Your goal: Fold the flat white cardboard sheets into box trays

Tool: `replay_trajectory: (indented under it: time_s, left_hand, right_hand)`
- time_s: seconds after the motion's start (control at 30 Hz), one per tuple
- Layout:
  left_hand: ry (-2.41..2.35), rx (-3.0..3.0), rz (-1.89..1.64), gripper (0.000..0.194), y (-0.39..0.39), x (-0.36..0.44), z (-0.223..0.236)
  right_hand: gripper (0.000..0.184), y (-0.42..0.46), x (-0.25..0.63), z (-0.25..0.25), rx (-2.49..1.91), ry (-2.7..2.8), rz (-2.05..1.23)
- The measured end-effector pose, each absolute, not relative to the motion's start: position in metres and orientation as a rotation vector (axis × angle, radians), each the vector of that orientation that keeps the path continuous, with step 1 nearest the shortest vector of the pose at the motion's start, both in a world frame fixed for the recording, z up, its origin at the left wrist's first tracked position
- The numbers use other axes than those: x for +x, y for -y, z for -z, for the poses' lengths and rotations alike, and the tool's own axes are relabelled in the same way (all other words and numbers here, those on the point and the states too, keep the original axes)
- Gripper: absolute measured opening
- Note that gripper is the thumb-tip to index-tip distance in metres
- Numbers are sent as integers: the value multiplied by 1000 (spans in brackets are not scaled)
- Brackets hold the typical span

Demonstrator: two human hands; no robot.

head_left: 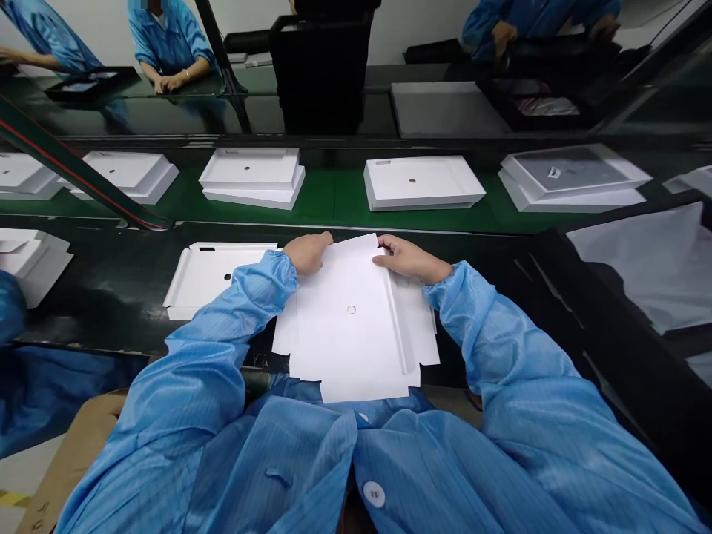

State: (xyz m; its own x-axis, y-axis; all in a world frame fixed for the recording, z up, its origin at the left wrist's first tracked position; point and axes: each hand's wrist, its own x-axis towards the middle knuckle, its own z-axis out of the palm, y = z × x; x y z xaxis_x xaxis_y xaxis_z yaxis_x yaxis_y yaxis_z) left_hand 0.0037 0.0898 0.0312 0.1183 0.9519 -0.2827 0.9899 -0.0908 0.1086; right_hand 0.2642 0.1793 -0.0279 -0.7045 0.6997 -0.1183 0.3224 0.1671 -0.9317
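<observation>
A flat white cardboard blank (348, 341) with a small round hole and edge flaps lies in front of me, its near end by my jacket. My left hand (308, 254) is closed on its far left edge, the fingertips partly hidden. At the far right corner my right hand (409, 259) pinches the raised side flap between thumb and fingers. Another white blank (426, 337) shows beneath, jutting out on the right. To the left, partly behind my left sleeve, lies a white shallow tray (197, 278) with a slot and a round hole.
Beyond the work surface, a green conveyor belt (334, 200) carries several white box stacks (423, 182). A dark slanted post (67, 163) crosses at left. White sheets (639, 259) lie in a black holder at right. Co-workers in blue (170, 37) sit across.
</observation>
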Motion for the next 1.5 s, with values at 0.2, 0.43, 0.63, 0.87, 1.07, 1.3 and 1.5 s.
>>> replay_trajectory:
  time_s: [0.2,0.43,0.63,0.87,1.07,1.3,1.5]
  left_hand:
    - [-1874,2354,190,41,-66,27,-23]
    - [-1798,2399,215,54,-44,40,-15]
    - [-1755,2479,312,62,-47,42,-6]
    - [-1649,2480,258,44,-57,40,-11]
    - [-1725,2457,219,41,-61,40,-6]
    - [-1710,2561,310,32,-60,44,-8]
    - [-1720,2461,300,31,-74,39,-9]
  right_hand:
    - [25,-183,269,25,-918,2584,-883]
    - [32,-153,272,7,-612,3008,-291]
    - [39,-151,265,4,-621,3120,-258]
    - [38,-153,257,12,-544,3055,-348]
    - [48,-147,254,15,-518,3016,-325]
    - [36,-148,245,8,-494,3093,-259]
    - [38,-160,229,-1,-510,3160,-308]
